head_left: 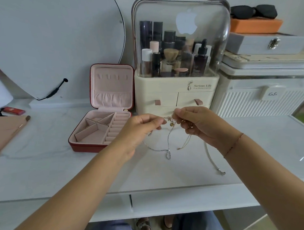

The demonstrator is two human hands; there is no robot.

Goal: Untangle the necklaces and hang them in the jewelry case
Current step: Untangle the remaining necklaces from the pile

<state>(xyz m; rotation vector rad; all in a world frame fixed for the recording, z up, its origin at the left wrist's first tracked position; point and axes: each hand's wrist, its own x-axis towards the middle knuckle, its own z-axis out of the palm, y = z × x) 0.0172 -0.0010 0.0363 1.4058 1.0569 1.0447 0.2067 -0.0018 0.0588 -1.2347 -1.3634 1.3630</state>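
A knot of thin silver and gold necklaces (170,121) hangs in the air between my two hands above the white table (45,173). My left hand (141,127) pinches the knot from the left and my right hand (195,123) pinches it from the right. Loose chain ends dangle down; one silver loop (168,154) and a longer silver chain (214,162) trail onto the table. The red jewelry case (102,117) with pink lining stands open to the left of my hands, its lid upright with small hooks and a pocket.
A cream cosmetics organizer (178,90) with a clear dome stands just behind my hands. White ribbed boxes (263,98) stack at the right. A round mirror (55,40) leans at the back left, with a tan notebook (4,133) near the left edge.
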